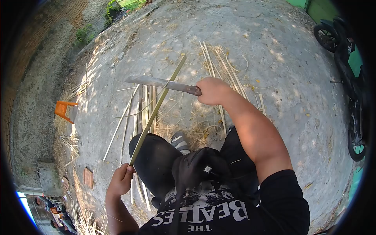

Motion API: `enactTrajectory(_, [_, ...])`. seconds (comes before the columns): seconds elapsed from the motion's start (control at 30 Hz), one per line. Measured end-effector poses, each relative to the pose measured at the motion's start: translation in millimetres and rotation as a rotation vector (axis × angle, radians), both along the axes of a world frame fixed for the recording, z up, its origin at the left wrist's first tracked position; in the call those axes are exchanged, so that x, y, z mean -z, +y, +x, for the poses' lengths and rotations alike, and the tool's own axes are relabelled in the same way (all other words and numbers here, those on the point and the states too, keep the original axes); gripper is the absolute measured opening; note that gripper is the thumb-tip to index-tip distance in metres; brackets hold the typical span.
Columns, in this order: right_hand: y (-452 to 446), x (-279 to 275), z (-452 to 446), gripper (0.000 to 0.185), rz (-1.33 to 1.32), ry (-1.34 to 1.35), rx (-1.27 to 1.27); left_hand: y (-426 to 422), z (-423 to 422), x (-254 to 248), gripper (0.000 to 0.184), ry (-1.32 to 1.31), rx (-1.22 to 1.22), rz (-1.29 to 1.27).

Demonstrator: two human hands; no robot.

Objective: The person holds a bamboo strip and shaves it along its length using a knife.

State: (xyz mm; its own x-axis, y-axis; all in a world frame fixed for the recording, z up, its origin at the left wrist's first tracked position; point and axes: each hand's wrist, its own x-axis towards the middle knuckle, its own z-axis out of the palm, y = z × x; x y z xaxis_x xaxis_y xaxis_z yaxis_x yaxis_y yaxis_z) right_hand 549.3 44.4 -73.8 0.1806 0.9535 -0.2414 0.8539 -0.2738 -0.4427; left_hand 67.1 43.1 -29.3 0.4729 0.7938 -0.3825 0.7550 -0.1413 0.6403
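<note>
My right hand point(213, 91) is wrapped round the handle of a machete point(156, 81), whose blade points left. The blade lies across a long greenish bamboo strip point(158, 103), near its upper part. A thin curled shaving point(135, 114) hangs beside the strip. Low on the left, my left hand point(120, 180) pinches the near end of the strip between thumb and fingers. The strip slants up and away over my left knee point(154, 154).
Bamboo strips point(147, 103) lie on the concrete ground left of my feet, with more strips point(231, 70) ahead right. Shavings point(196, 133) litter the ground between. An orange stool point(64, 109) and a brick point(88, 178) are on the left; a motorcycle point(348, 78) stands right.
</note>
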Motion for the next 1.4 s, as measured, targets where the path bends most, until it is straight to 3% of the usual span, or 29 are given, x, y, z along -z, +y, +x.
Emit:
enactTrajectory(0.23, [-5, -1, -48, 0.021, 0.047, 0.098, -0.267, -1, 31, 25, 0.038, -0.119, 0.011, 0.043])
enactTrajectory(0.33, [-8, -19, -73, 0.020, 0.054, -0.085, -0.391, 5, 37, 25, 0.038, -0.098, 0.018, 0.051])
enactTrajectory(0.43, [-3, -4, -35, 0.019, 0.111, -0.111, -0.310, 4, 9, 6, 0.038, -0.058, -0.012, -0.048])
enactTrajectory(0.57, [2, 7, 39, 0.018, 0.005, -0.001, 0.116, -9, -33, -19, 0.037, -0.079, -0.085, -0.152])
enactTrajectory(0.77, [8, 11, 6, 0.020, -0.061, 0.072, 0.111, -7, -30, -3, 0.037, -0.082, -0.120, -0.130])
enactTrajectory(0.97, [-4, 6, -47, 0.017, 0.116, 0.049, -0.308, -1, 8, 17, 0.038, -0.105, -0.039, -0.051])
enactTrajectory(1.07, [-5, 9, -38, 0.018, 0.164, -0.057, -0.391, 0, 1, 9, 0.038, -0.073, -0.021, -0.112])
enactTrajectory(1.17, [-1, 30, 25, 0.024, 0.054, 0.059, -0.203, -7, -42, -6, 0.037, -0.115, -0.117, -0.270])
enactTrajectory(1.23, [-4, 41, 63, 0.030, 0.027, 0.195, 0.091, -20, -56, -28, 0.036, -0.111, -0.232, -0.319])
enactTrajectory(1.33, [1, 55, 75, 0.034, -0.044, 0.181, 0.360, -38, -57, -31, 0.036, -0.172, -0.319, -0.335])
enactTrajectory(1.4, [1, 58, 66, 0.036, -0.027, 0.189, 0.344, -36, -48, -20, 0.037, -0.275, -0.323, -0.254])
